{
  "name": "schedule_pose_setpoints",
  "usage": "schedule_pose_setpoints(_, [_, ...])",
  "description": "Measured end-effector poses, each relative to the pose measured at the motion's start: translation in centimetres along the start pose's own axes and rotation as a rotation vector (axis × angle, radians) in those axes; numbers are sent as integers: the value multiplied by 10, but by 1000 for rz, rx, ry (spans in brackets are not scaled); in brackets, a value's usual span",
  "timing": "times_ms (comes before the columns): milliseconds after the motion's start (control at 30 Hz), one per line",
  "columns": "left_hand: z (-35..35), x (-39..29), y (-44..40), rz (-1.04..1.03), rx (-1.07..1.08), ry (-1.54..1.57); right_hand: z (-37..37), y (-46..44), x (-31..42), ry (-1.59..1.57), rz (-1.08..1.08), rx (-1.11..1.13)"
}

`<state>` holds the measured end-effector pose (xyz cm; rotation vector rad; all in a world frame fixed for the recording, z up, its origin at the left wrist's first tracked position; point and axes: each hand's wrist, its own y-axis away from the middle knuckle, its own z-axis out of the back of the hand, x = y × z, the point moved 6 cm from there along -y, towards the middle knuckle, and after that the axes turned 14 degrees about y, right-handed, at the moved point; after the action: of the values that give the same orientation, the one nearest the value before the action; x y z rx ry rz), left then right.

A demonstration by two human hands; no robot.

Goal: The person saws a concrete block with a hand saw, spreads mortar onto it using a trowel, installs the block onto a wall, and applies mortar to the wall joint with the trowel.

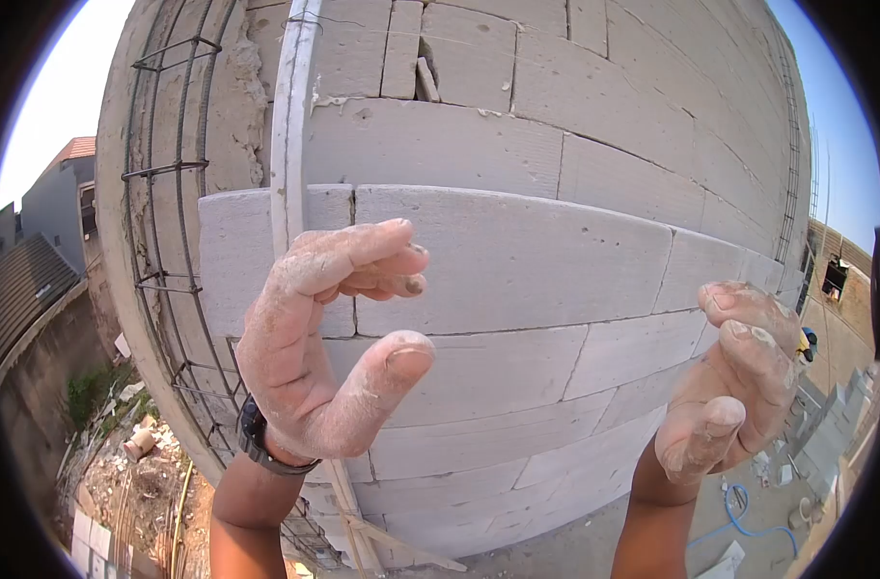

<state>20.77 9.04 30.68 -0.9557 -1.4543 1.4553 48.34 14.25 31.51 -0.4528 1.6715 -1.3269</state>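
My left hand [315, 338] is raised in front of a wall of pale blocks, dusty with white powder, its thumb apart from the curved fingers and nothing between them. A dark watch [266, 444] circles that wrist. To the right, my right hand [729, 386] is also raised and dusty, fingers bent and thumb apart, holding nothing that I can see. Behind both hands runs the block wall [517, 256], with a row of long light-grey blocks jutting forward of the upper part. A pale upright batten [290, 125] stands against the wall just above my left hand.
A rebar cage [175, 169] rises along the wall's left edge. Rubble [141, 444] lies on the ground at lower left. A blue hose [739, 511] and stacked blocks [845, 425] are on the floor at right. A wooden strip [411, 545] leans low by the wall.
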Motion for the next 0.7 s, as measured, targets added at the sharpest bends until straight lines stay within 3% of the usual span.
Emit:
schedule_pose_setpoints(67, [-71,-17,23,-7,304,98,60,27,1,60,59,87])
schedule_pose_setpoints(133, [-116,-4,29,36,333,165,109,52,-12,178,88,-43])
schedule_pose_setpoints(267, [-220,24,74,246,408,335,204,80,-27,463,82,73])
schedule_pose_setpoints(300, [-285,35,99,359,434,405,235,96,-41,537,50,142])
schedule_pose_setpoints(333, [-274,37,97,361,435,406,244,87,-30,587,64,162])
schedule_pose_setpoints(400, [-329,34,124,503,540,494,283,93,-32,719,35,253])
schedule_pose_setpoints(700, [-464,9,189,679,711,786,381,90,-50,1163,-17,498])
